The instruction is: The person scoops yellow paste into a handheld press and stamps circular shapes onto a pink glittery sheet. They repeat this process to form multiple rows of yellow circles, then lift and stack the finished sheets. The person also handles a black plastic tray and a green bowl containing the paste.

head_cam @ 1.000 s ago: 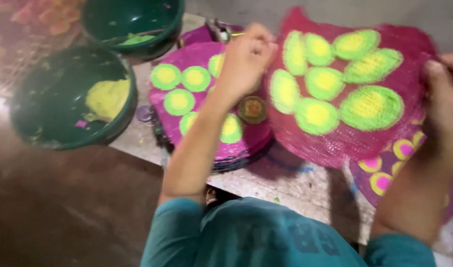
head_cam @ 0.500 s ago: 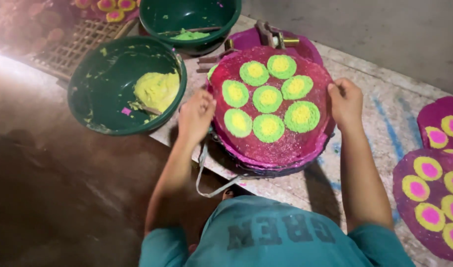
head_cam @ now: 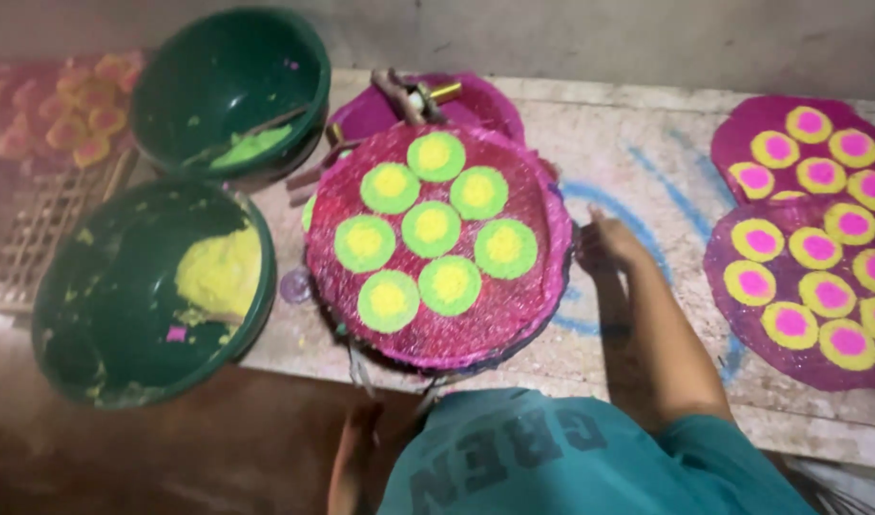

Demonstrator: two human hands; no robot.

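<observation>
On the pale stone worktop (head_cam: 647,172): one round pink tray (head_cam: 437,243), centre, bearing seven green discs with yellow middles. Right hand (head_cam: 604,240): forearm stretched forward, fingers loosely spread, touching the tray's right rim, gripping nothing. Left hand (head_cam: 356,434): lowered below the worktop's front edge, well apart from the tray; whether closed or spread cannot be told. Left of tray: large green bowl (head_cam: 142,296) with yellow paste; behind it, second green bowl (head_cam: 229,91) with green paste. Far right: purple sheets (head_cam: 805,238) with yellow-and-pink discs.
</observation>
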